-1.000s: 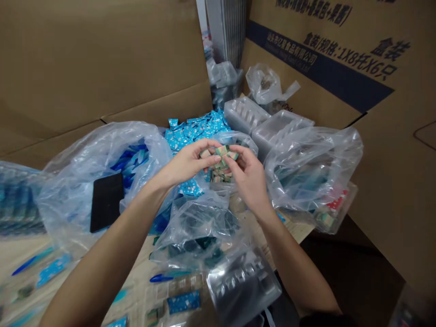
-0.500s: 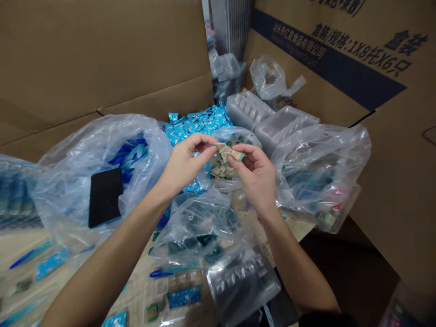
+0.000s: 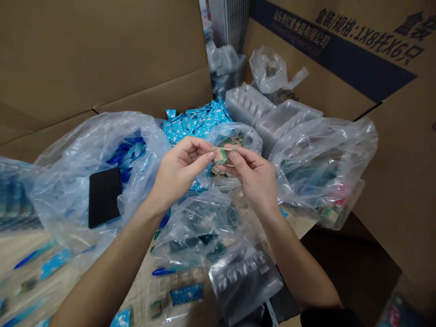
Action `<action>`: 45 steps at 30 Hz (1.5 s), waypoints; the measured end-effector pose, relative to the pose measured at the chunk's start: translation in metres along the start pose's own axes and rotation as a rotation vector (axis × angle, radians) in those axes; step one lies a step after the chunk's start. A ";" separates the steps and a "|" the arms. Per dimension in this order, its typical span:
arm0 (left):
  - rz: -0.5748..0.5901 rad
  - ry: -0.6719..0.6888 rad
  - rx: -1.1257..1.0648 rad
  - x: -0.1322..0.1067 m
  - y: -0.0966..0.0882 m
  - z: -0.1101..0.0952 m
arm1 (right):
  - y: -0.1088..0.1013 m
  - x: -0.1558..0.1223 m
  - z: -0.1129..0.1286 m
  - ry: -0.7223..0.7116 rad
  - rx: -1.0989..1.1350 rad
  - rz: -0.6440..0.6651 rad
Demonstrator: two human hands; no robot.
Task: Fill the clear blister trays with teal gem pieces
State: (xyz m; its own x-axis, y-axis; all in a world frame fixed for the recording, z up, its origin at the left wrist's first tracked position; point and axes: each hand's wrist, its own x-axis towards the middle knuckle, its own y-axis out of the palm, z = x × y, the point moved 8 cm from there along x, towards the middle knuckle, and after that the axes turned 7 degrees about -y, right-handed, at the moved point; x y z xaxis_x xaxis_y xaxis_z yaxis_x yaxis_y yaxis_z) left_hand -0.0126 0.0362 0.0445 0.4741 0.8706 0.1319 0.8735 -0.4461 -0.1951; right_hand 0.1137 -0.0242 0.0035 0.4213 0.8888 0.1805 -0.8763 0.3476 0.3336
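Between the fingertips of both hands, above a clear bag, is a small green-and-yellow striped piece point(image 3: 222, 156), flat and paper-like. My left hand point(image 3: 185, 165) pinches its left side with thumb and forefinger. On the other side my right hand point(image 3: 256, 175) pinches it the same way, and the fingertips almost meet. I cannot tell whether it is one piece or two. Just below and behind, the clear bag point(image 3: 254, 136) holds many similar pieces, partly hidden by the hands. Blue patterned packets point(image 3: 195, 123) lie heaped behind my left hand.
A black phone point(image 3: 105, 197) rests on a large plastic bag point(image 3: 68, 150) of blue items at left. Clear trays point(image 3: 289, 120) stand at back right, beside another bag point(image 3: 350, 145). Nearer are a crumpled bag point(image 3: 200, 218) and a filled tray point(image 3: 184, 313). Cardboard point(image 3: 102, 54) rises behind.
My hands have drawn closer together, and the striped piece between them has turned and looks more compact. The camera view has shifted slightly.
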 end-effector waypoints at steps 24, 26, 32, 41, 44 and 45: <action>-0.032 -0.051 -0.200 -0.017 -0.021 0.005 | 0.024 -0.007 0.028 -0.182 -0.165 0.069; -0.052 0.048 -0.188 -0.019 -0.020 -0.002 | 0.027 -0.013 0.033 -0.191 -0.173 0.092; -0.124 0.270 -0.131 -0.028 -0.019 -0.018 | 0.028 -0.020 0.048 -0.270 -0.322 0.209; -0.317 0.363 0.082 -0.049 -0.020 -0.034 | 0.027 -0.026 0.045 -0.265 -0.303 0.157; -0.295 0.296 0.066 -0.050 -0.021 -0.031 | 0.024 -0.027 0.042 -0.247 -0.239 0.108; -0.258 0.271 0.044 -0.049 -0.019 -0.029 | 0.024 -0.027 0.042 -0.249 -0.229 0.103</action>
State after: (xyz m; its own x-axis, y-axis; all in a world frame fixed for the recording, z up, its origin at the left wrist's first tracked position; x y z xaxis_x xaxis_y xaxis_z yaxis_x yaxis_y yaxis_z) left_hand -0.0496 -0.0041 0.0700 0.2560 0.8639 0.4337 0.9653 -0.2046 -0.1624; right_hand 0.0912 -0.0521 0.0453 0.3477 0.8323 0.4318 -0.9348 0.3434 0.0907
